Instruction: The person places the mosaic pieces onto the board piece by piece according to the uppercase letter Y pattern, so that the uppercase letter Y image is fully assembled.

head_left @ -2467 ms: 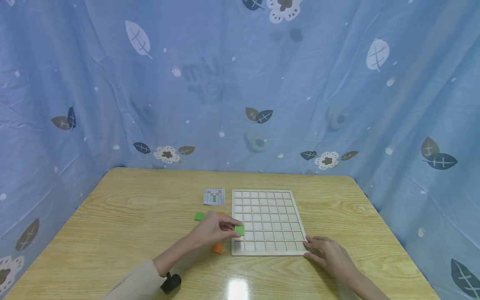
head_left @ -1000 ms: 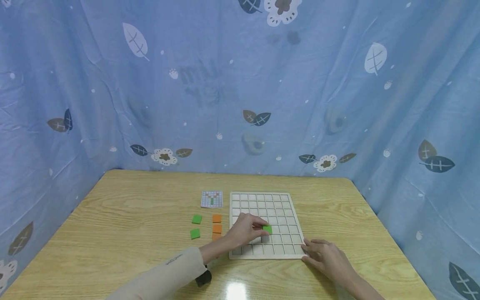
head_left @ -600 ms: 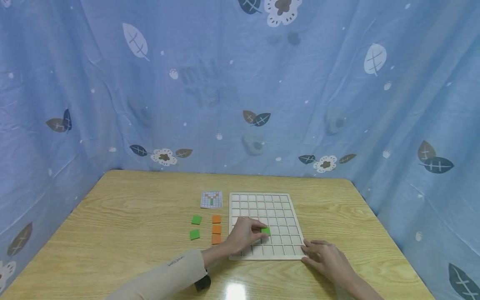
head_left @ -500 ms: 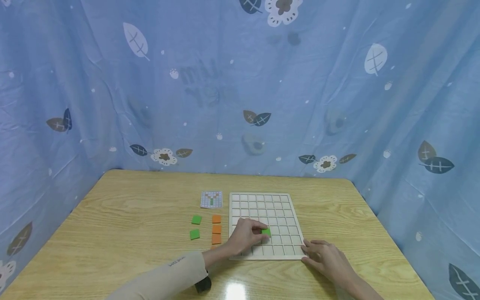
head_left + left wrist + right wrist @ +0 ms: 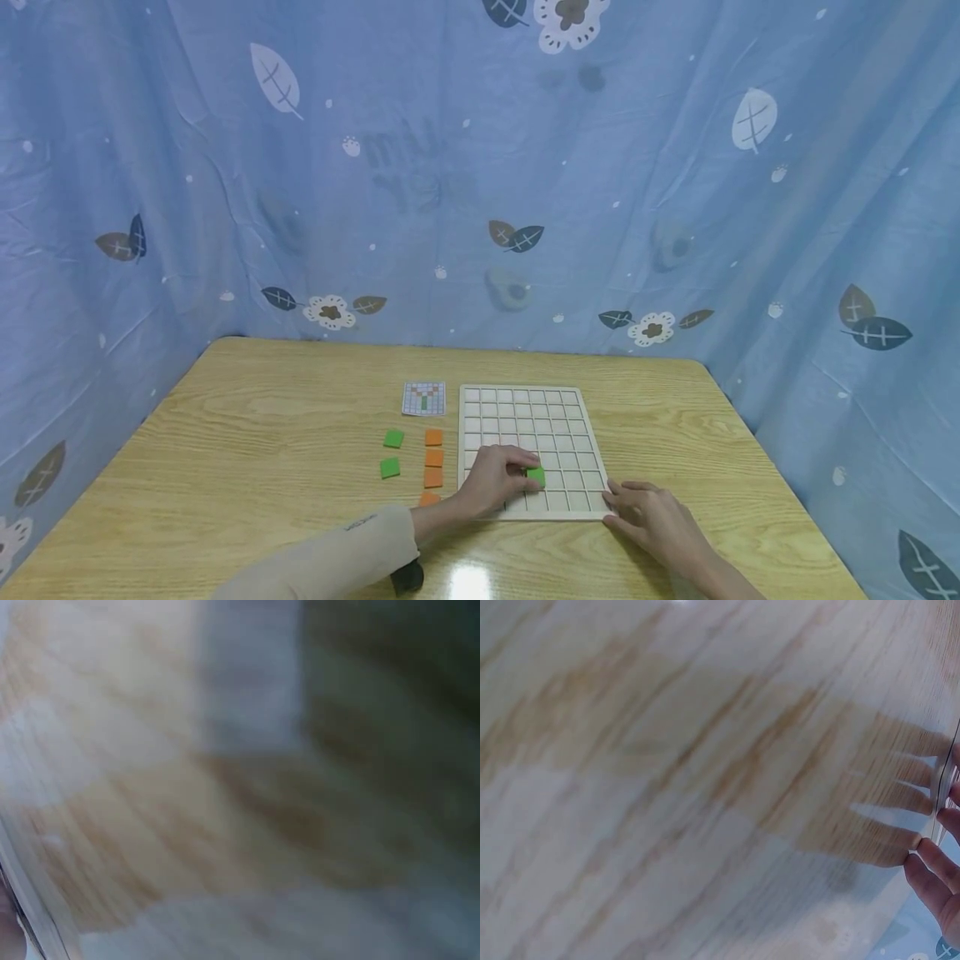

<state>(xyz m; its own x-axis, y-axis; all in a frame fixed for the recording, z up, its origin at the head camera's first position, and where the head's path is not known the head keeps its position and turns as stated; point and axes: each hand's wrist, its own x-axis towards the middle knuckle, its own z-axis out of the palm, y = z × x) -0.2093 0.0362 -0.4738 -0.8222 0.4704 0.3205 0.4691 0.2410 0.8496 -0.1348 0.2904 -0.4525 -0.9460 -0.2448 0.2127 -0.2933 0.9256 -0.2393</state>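
My left hand [image 5: 497, 482] pinches a green square tile [image 5: 536, 477] between thumb and fingertips, close over the near middle of a pale wooden grid board [image 5: 521, 397]. Part of the board is hidden beneath that hand. At the board's near right corner my right hand [image 5: 658, 521] touches the edge with relaxed fingers. The right wrist view shows the fingertips of this hand [image 5: 936, 881] along the board's edge. Only a blurred tabletop, the board's edge [image 5: 34, 896] and a bit of finger appear in the left wrist view.
Left of the board lie two green tiles [image 5: 393, 439] and a column of several orange tiles [image 5: 433, 458]. A small pattern card [image 5: 423, 399] with an orange and green Y shape lies behind them. The wooden table [image 5: 285, 417] meets a blue curtain [image 5: 450, 167] at the back.
My left hand has carried the green tile from the board's left side to its middle, then slightly nearer the front edge. The right hand stays at the board's corner.
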